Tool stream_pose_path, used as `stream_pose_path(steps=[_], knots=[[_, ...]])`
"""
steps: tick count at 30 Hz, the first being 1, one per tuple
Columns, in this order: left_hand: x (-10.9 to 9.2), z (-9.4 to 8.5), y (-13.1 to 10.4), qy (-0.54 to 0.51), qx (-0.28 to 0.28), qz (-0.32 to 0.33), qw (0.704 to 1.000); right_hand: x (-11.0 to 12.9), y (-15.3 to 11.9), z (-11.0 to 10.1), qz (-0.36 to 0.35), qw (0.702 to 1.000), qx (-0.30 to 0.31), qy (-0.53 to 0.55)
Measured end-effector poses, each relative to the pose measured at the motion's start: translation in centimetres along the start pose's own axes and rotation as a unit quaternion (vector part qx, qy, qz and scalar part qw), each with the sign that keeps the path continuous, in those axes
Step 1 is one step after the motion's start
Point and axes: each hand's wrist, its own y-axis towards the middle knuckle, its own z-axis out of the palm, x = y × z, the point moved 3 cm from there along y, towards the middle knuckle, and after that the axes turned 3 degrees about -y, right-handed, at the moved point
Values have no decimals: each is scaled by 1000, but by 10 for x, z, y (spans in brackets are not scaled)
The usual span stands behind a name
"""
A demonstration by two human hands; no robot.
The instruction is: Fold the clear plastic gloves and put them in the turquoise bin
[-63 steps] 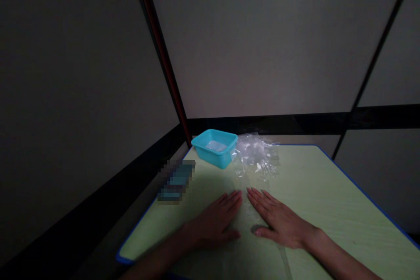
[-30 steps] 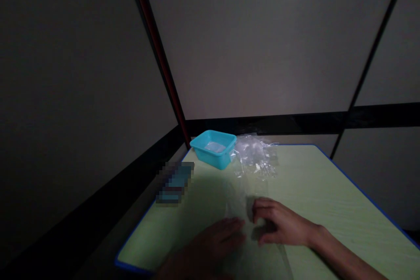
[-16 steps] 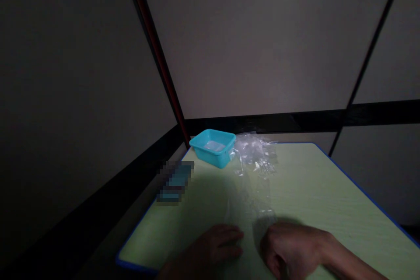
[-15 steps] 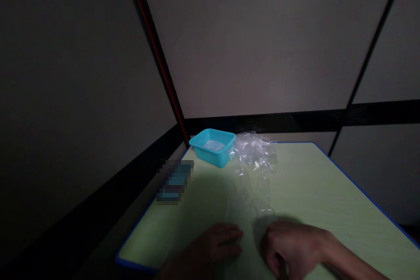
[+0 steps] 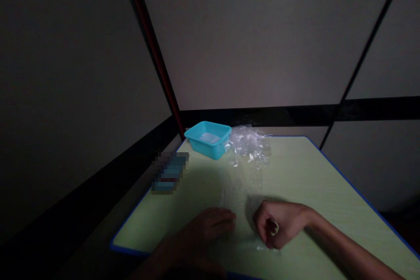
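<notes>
A clear plastic bag (image 5: 241, 188) is spread on the pale green table in front of me, thin and hard to make out. My left hand (image 5: 210, 229) rests on its left side, fingers stretched out and open. At the bag's right side my right hand (image 5: 280, 223) is closed, with thumb and fingertips pressed together down at the plastic. Whatever those fingertips pinch is hidden. Glints mark the near end of the bag just below my right fingers.
A turquoise plastic basket (image 5: 210, 142) with some clear plastic inside stands at the far left of the table (image 5: 305, 175). Beside it lies a heap of crumpled clear bags (image 5: 251, 142). A pixelated flat object (image 5: 170, 173) lies along the left edge. Walls rise behind and left.
My right hand has moved forward, away from me, and its forearm shows more. The left hand has shifted slightly forward. The whole view has drifted a little up and left.
</notes>
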Motion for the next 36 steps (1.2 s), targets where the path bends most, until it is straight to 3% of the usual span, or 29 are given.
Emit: stream_pose_path(steps=[9,18,24,30,36], knots=[[21,4,10,-24,-19,-51,998,4,-9,-21,-62,989,-62,122],[21,-7,30,-146,3,-52,988,-7,-11,-29,-113,974,-94,171],[38,-8,36,-235,-32,-110,965,-6,-11,-39,-142,948,-129,255],[59,-11,48,-362,-7,-195,912,-18,-15,-47,-133,943,-140,270],[70,-4,56,-583,-5,-251,773,-27,-14,-47,-92,937,-183,284]])
